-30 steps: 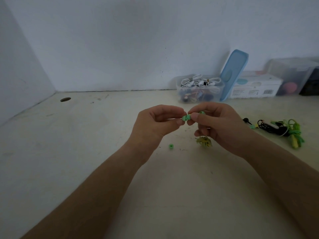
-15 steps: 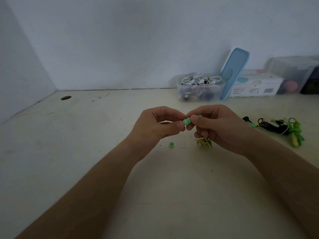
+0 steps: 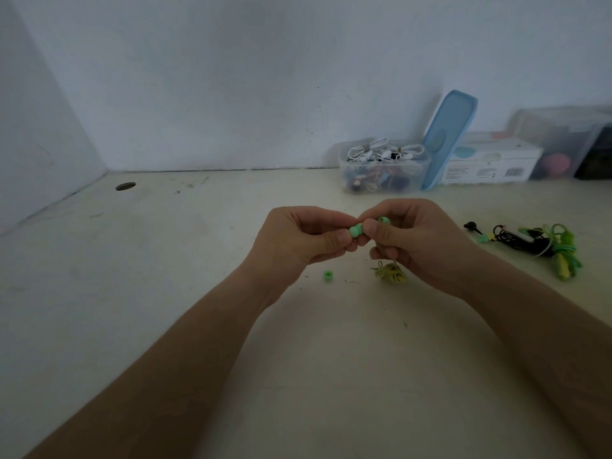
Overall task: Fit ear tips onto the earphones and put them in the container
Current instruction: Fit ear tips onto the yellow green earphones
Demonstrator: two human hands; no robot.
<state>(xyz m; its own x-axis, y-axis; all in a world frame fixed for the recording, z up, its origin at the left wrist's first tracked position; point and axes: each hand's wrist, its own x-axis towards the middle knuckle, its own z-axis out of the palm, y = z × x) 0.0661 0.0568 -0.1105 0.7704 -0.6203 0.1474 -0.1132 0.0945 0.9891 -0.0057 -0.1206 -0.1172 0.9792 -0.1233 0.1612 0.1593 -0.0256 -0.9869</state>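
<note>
My left hand (image 3: 299, 238) pinches a pale green ear tip (image 3: 356, 230) between thumb and forefinger, pressed against the green earphone (image 3: 383, 220) held in my right hand (image 3: 419, 241). The two hands meet above the middle of the table. A yellow-green coiled cable (image 3: 390, 273) hangs from my right hand down to the table. A loose green ear tip (image 3: 328, 275) lies on the table below my left hand. The clear container (image 3: 384, 170) with white and coloured earphones stands at the back, its blue lid (image 3: 447, 137) leaning beside it.
More earphones, black and green (image 3: 543, 246), lie bundled on the table at the right. A white box (image 3: 490, 164) and clear bins (image 3: 563, 140) line the back wall. A cable hole (image 3: 125, 186) sits at the back left of the table.
The hands stay together on the ear tip and earphone. The ear tip looks turned slightly between the fingers. Nothing else has moved.
</note>
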